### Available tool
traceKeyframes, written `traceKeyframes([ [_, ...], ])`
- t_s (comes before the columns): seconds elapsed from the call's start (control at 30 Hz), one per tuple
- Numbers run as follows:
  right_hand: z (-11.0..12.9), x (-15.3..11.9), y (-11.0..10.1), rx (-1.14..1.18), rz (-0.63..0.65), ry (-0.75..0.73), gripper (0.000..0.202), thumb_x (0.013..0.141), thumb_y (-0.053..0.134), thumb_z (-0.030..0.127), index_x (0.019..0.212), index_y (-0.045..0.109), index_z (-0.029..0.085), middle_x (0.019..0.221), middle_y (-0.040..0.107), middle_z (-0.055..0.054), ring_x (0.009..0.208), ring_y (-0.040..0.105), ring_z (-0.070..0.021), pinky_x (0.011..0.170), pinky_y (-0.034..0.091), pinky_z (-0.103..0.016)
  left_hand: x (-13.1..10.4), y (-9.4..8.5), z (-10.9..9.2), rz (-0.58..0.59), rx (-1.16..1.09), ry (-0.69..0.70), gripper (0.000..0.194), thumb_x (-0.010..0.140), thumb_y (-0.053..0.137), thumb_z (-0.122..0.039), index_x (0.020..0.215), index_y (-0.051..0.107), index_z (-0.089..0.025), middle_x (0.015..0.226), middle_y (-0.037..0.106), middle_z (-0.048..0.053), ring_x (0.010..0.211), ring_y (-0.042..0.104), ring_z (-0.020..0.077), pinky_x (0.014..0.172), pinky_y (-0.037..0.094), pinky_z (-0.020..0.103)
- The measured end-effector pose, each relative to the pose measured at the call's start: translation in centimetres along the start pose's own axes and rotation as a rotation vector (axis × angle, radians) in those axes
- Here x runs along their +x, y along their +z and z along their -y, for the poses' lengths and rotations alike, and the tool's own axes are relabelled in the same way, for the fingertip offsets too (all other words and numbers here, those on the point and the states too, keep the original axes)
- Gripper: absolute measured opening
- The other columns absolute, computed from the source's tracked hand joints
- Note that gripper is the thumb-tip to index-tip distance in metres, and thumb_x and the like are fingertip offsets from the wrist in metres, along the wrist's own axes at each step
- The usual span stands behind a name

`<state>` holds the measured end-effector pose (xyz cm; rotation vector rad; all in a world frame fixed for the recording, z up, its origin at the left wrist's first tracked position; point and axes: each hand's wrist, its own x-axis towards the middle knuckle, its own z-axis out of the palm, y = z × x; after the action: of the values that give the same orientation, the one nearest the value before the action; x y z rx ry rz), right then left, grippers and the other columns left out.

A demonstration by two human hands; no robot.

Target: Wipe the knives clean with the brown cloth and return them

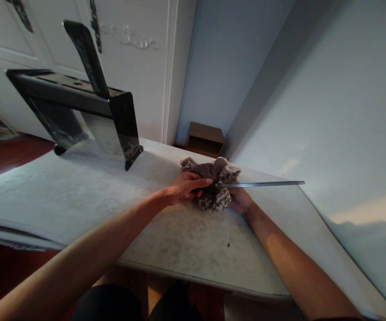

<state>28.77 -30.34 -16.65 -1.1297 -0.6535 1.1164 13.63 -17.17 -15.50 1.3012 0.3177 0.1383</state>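
Note:
My left hand is closed round the dark handle of a honing steel, its thumb lying along the top. The steel's long, thin metal rod points to the right, above the table. A brown and white patterned cloth is bunched around the area where handle and rod meet. From the right, my right hand grips the cloth from behind and below. Its fingers are mostly covered by the cloth.
A black knife block with clear sides stands on the left of the white table, a black-handled knife in it. Beyond the table are a white cabinet and a small brown box-like shelf. A pale wall runs along the right.

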Motion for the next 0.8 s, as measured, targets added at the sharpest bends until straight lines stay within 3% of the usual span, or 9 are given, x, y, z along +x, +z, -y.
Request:
traceKeyframes([
  [0.37,0.3,0.1,-0.2,-0.115,-0.047,-0.030,0.045,0.049,0.090,0.035,0.087,0.070,0.023,0.086,0.072,-0.002,0.105,0.064,-0.0288,0.088,0.054,-0.042,0.0,0.1,0.2,-0.106,0.101,0.075,0.043,0.066,0.076,-0.051,0.066,0.054,-0.014,0.051,0.057,-0.001,0.030,0.032,0.0020,0.029,0.014,0.017],
  [0.8,-0.1,0.5,1.1,-0.062,-0.115,-0.086,0.039,0.049,0.087,0.034,0.081,0.067,0.025,0.088,0.071,-0.004,0.111,0.060,-0.0323,0.089,0.055,-0.046,0.2,0.5,0.1,-0.144,-0.010,0.120,0.043,0.065,0.077,-0.050,0.073,0.053,-0.015,0.051,0.056,-0.003,0.029,0.031,0.0015,0.028,0.013,0.016],
])
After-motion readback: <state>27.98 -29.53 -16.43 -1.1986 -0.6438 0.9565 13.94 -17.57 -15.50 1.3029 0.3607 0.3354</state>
